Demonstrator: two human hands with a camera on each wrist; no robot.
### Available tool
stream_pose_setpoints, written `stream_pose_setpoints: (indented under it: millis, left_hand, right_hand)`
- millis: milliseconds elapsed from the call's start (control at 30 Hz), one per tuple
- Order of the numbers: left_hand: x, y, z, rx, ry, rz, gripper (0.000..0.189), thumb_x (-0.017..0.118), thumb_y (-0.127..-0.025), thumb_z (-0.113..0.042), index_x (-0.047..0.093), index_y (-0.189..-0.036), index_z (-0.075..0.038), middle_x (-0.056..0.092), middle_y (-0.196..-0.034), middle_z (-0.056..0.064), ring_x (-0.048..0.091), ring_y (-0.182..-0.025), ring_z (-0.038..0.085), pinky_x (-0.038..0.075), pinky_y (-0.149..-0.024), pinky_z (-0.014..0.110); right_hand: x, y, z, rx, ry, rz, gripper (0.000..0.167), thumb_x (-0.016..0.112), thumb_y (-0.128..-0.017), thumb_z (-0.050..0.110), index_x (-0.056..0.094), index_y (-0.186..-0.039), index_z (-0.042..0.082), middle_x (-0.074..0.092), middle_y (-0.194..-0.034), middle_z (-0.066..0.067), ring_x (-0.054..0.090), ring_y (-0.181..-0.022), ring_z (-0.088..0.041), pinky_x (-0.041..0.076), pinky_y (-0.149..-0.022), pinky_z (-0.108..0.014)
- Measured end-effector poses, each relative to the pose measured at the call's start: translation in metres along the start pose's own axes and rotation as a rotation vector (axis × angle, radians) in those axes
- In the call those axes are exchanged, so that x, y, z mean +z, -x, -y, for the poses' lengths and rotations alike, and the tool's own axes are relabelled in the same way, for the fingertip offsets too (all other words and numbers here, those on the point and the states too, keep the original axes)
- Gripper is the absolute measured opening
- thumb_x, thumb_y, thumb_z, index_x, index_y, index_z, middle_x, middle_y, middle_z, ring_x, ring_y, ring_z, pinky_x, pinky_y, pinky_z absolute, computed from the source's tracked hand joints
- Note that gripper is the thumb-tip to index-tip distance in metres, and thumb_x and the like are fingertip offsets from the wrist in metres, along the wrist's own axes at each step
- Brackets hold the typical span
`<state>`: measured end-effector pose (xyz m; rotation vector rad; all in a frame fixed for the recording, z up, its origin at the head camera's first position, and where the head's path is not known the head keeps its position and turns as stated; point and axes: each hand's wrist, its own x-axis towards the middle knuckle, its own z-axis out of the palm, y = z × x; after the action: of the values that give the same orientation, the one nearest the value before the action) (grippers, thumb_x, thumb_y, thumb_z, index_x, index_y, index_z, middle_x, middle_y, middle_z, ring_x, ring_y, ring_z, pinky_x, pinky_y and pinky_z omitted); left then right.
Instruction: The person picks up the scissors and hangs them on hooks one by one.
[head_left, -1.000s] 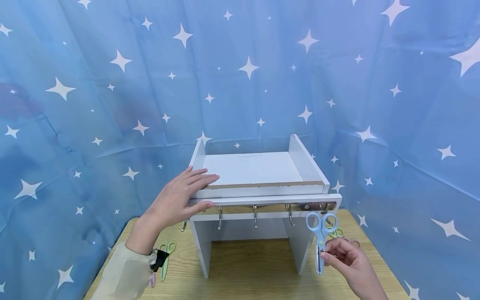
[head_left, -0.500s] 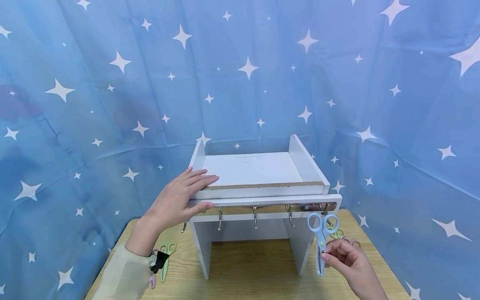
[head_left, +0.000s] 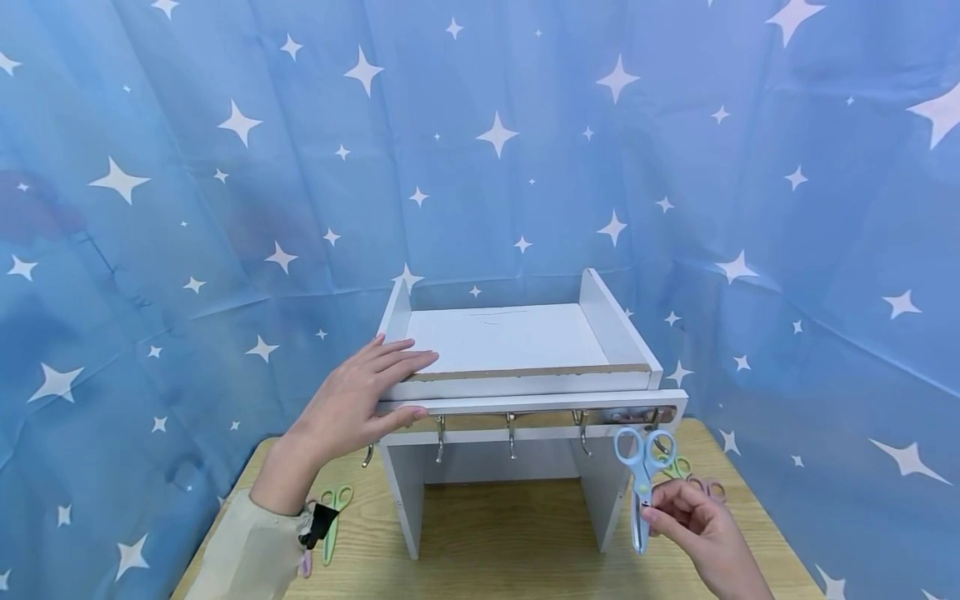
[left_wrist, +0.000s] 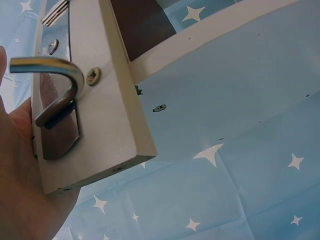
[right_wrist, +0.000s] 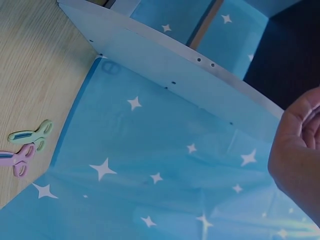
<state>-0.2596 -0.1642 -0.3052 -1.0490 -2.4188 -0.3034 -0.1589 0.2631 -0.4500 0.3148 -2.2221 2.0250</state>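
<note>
Pinched between thumb and fingers of the right hand [head_left: 697,533], low down on the blades: blue scissors [head_left: 642,479], just in front of the right end of a metal hook rail [head_left: 480,422]. Held upright, long axis close to vertical, with only the slightest lean; finger loops uppermost and side by side, blades pointing down toward the wooden table [head_left: 517,542]. Loops at the height of the hooks [head_left: 512,437], overlapping the rightmost one in the head view; contact with the metal, cannot tell. Well apart from the right, the left hand [head_left: 367,392], laid over the left front corner of the white shelf unit [head_left: 517,342], fingers stretched across the top edge, thumb along the front. Below, on pale, straight-grained wood, two side panels [head_left: 600,492] bearing the unit. On the right part of the same surface, green scissors [right_wrist: 32,135] and pink scissors [right_wrist: 17,159], lying flat close together, loops turned the same way. Near the left cuff, lime scissors [head_left: 332,525], loops toward the back, and a purple piece [head_left: 306,562], mostly hidden by the beige sleeve [head_left: 243,542]. All around, behind and to both sides, a creased blue curtain [head_left: 300,142] scattered with white four-pointed stars.
</note>
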Motion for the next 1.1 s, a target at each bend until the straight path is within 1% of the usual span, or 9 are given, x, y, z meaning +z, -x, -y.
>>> stream_pose_setpoints:
  millis: [133,367,633,833,1100]
  left_hand:
    - [0.0004,0.0,0.0005,0.002,-0.001,0.0,0.062,0.055,-0.096,-0.059,0.049,-0.148,-0.027,0.056,-0.147,0.001,0.047,-0.142,0.022,0.024,-0.128,0.044]
    - [0.0008,-0.0002,0.0012,0.005,-0.009,-0.003,0.062,0.052,-0.096,-0.061,0.049,-0.148,-0.027,0.056,-0.147,0.001,0.047,-0.142,0.022,0.025,-0.128,0.043]
    - [0.0,-0.0004,0.0004,0.006,-0.007,-0.005,0.062,0.053,-0.096,-0.061,0.049,-0.148,-0.027,0.056,-0.147,0.0,0.047,-0.142,0.022,0.025,-0.128,0.044]
    - [0.0003,-0.0004,0.0007,0.007,-0.007,-0.006,0.062,0.052,-0.096,-0.061,0.049,-0.148,-0.028,0.056,-0.147,0.0,0.047,-0.142,0.022,0.024,-0.128,0.043]
    - [-0.0006,-0.001,-0.0001,0.007,-0.007,-0.002,0.062,0.054,-0.096,-0.059,0.049,-0.148,-0.027,0.056,-0.147,0.001,0.047,-0.142,0.022,0.025,-0.127,0.044]
  right_hand:
    - [0.0009,-0.0011,-0.0014,0.009,0.006,-0.009,0.012,0.056,-0.097,-0.006,0.062,-0.098,0.004,0.062,-0.089,0.008,0.066,-0.075,-0.007,0.062,-0.066,-0.022]
    - [0.0032,-0.0042,-0.0021,0.066,0.042,-0.056,0.005,0.059,-0.096,-0.003,0.062,-0.096,0.001,0.061,-0.089,0.008,0.065,-0.074,-0.007,0.061,-0.066,-0.022]
    - [0.004,-0.0066,-0.0036,0.093,0.057,-0.061,0.003,0.059,-0.097,-0.002,0.062,-0.096,-0.001,0.062,-0.088,0.007,0.065,-0.073,-0.008,0.061,-0.066,-0.023]
    - [0.0036,-0.0071,-0.0065,0.073,0.053,-0.036,0.004,0.058,-0.097,-0.003,0.061,-0.095,-0.001,0.062,-0.086,0.008,0.065,-0.072,-0.009,0.061,-0.065,-0.023]
    - [0.0034,-0.0074,-0.0104,0.07,0.059,-0.039,0.004,0.059,-0.097,-0.002,0.061,-0.094,0.0,0.063,-0.085,0.009,0.064,-0.071,-0.008,0.06,-0.065,-0.022]
